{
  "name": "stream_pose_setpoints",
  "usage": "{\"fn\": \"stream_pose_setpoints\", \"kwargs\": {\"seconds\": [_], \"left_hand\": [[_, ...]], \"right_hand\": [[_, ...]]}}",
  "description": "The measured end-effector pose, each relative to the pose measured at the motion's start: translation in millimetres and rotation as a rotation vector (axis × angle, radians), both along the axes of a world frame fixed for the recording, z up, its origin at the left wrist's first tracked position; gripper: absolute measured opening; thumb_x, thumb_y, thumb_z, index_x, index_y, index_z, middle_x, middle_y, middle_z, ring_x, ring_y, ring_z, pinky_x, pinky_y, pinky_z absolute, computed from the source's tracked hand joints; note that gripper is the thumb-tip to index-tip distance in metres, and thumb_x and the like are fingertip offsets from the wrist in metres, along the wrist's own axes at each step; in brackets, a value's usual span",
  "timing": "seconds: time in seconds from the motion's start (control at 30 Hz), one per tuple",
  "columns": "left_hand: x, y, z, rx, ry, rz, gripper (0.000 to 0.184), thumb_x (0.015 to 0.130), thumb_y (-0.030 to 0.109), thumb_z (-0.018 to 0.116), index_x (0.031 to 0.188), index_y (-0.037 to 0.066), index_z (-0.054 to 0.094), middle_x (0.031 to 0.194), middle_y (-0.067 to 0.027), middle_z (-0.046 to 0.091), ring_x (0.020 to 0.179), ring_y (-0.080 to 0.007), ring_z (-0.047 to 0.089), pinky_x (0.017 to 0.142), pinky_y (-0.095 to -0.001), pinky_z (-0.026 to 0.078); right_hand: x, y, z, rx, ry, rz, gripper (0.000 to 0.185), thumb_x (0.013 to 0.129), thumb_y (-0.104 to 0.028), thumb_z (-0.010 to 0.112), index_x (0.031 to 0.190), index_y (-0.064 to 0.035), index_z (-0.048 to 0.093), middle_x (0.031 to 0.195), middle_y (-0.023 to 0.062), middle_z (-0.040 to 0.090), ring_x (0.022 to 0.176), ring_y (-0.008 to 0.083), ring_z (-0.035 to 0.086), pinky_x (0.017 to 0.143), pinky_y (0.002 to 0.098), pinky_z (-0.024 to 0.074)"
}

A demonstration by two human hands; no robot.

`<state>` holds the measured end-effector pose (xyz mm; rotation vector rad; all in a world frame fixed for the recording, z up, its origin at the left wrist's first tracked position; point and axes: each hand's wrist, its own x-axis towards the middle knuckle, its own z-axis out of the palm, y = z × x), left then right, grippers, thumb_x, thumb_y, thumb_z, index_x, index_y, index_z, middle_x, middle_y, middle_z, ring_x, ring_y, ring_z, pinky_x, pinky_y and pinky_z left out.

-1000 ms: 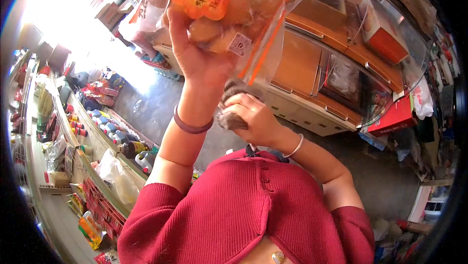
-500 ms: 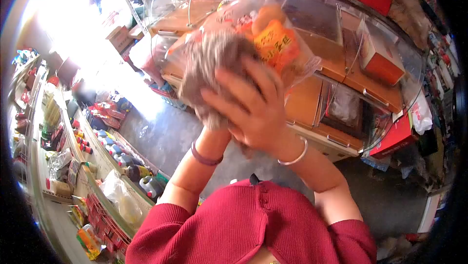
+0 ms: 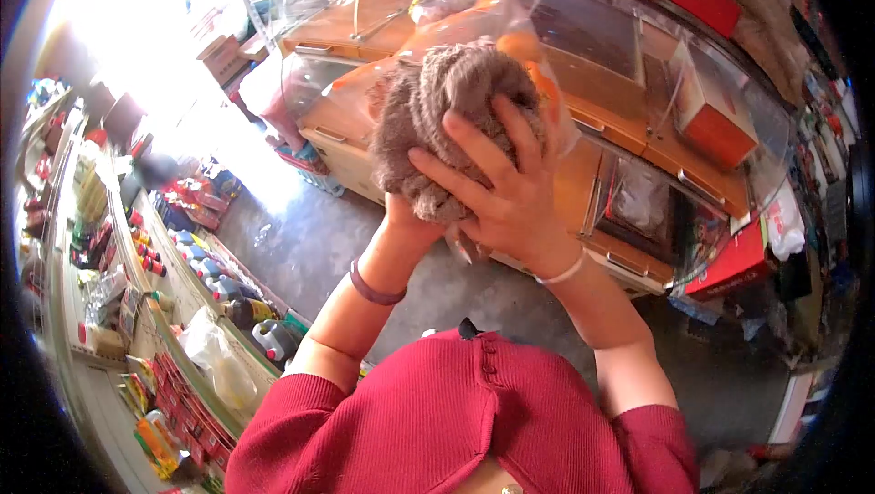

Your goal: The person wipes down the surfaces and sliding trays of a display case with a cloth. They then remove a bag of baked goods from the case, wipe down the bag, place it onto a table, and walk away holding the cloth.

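Note:
A clear plastic bag with orange printing (image 3: 521, 46) is held up in front of the glass case. A bunched brown cloth (image 3: 410, 129) lies over the near side of the bag and covers much of it. My right hand (image 3: 510, 189) holds the cloth against the bag, its fingers spread across the folds. My left hand (image 3: 410, 218) is under and behind the cloth at the bag's lower end; its wrist and heel show, while its fingers are hidden.
Beyond the bag stands a curved glass case (image 3: 606, 116) with wooden drawers and a box (image 3: 715, 120) in it. Shelves with bottles and packets (image 3: 219, 284) run along the left. Grey floor (image 3: 456, 303) shows below my hands. A red box (image 3: 734, 262) is at the right.
The bag has moved down and away from the camera. My right hand has come up from below with the cloth and now presses it over the bag, in front of my left hand.

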<state>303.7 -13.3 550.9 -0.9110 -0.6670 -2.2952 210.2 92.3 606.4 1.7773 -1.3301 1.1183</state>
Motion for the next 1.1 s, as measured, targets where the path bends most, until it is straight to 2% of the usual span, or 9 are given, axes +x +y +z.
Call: {"fn": "stream_pose_setpoints", "kwargs": {"seconds": [0.13,0.2,0.33,0.4,0.5,0.57,0.77,0.93,1.1], "left_hand": [[17,2,27,0.206,-0.216,0.053,0.062,0.095,0.05,0.027,0.142,0.011,0.02,0.144,-0.0143,0.029,0.131,-0.0335,0.029,0.109,-0.0502,0.023],[23,3,27,0.215,-0.411,0.202,0.066,0.094,0.054,0.029,0.142,0.01,0.021,0.144,-0.0157,0.029,0.13,-0.0361,0.031,0.107,-0.0533,0.026],[25,-3,20,0.198,-0.531,0.202,0.065,0.092,0.056,0.032,0.136,0.009,0.033,0.138,-0.013,0.038,0.126,-0.0322,0.038,0.106,-0.0514,0.029],[27,-4,10,0.212,-0.529,0.179,0.065,0.092,0.056,0.032,0.136,0.009,0.033,0.137,-0.0129,0.039,0.126,-0.0321,0.039,0.105,-0.0513,0.03],[25,-4,3,0.296,-0.558,0.09,0.063,0.093,0.056,0.031,0.136,0.01,0.034,0.136,-0.0118,0.041,0.125,-0.0315,0.039,0.105,-0.0504,0.031],[21,2,11,0.262,-0.577,0.118,0.065,0.092,0.057,0.031,0.138,0.01,0.03,0.138,-0.0131,0.038,0.126,-0.0327,0.039,0.104,-0.0514,0.031],[9,23,6,0.252,-0.419,0.263,0.054,0.095,0.043,0.032,0.14,0.013,0.029,0.142,-0.011,0.034,0.127,-0.0279,0.038,0.108,-0.0437,0.029],[16,1,-1,0.089,0.068,-0.14,0.067,0.091,0.056,0.035,0.14,0.012,0.029,0.145,-0.0102,0.029,0.132,-0.0267,0.029,0.111,-0.0429,0.022],[20,6,-11,0.17,-0.312,0.067,0.099,0.074,0.08,0.03,0.143,0.01,0.019,0.145,-0.0102,0.029,0.126,-0.0303,0.038,0.106,-0.045,0.031]], "right_hand": [[-38,-3,7,-0.065,-0.077,-0.138,0.044,0.071,-0.015,0.066,0.115,-0.0145,0.06,0.137,0.0171,0.039,0.125,0.0311,0.038,0.103,0.05,0.0273],[-48,-17,6,-0.152,-0.91,0.37,0.043,0.072,-0.007,0.063,0.115,-0.0073,0.059,0.132,0.0159,0.045,0.118,0.0271,0.045,0.099,0.0416,0.0355],[-95,-19,-51,-0.027,-0.898,0.215,0.039,0.075,-0.003,0.058,0.114,-0.001,0.057,0.12,0.015,0.054,0.11,0.0246,0.052,0.094,0.0335,0.0416],[-113,-7,-63,0.412,-1.038,0.038,0.035,0.077,-0.004,0.056,0.112,-0.0008,0.057,0.11,0.0141,0.06,0.105,0.0245,0.056,0.093,0.0332,0.0422],[-124,3,-48,0.099,-1.335,0.221,0.032,0.079,-0.008,0.058,0.111,-0.0003,0.057,0.102,0.0132,0.063,0.098,0.0249,0.059,0.092,0.0345,0.0434],[-90,17,-2,-0.093,-1.172,0.339,0.032,0.082,-0.013,0.057,0.112,-0.002,0.058,0.109,0.0132,0.061,0.096,0.0247,0.059,0.091,0.0359,0.044],[14,-22,20,0.12,0.274,-0.087,0.044,0.067,-0.029,0.062,0.109,-0.0156,0.064,0.137,0.0002,0.041,0.119,0.0326,0.037,0.09,0.0493,0.032],[28,10,-7,0.156,0.271,-0.105,0.031,0.069,-0.025,0.061,0.098,-0.0159,0.069,0.124,-0.0038,0.052,0.104,0.0272,0.044,0.081,0.0437,0.0347],[28,28,-43,0.204,0.279,0.039,0.023,0.069,-0.022,0.061,0.089,-0.0149,0.07,0.12,-0.006,0.055,0.097,0.0246,0.044,0.075,0.0397,0.0363]]}}
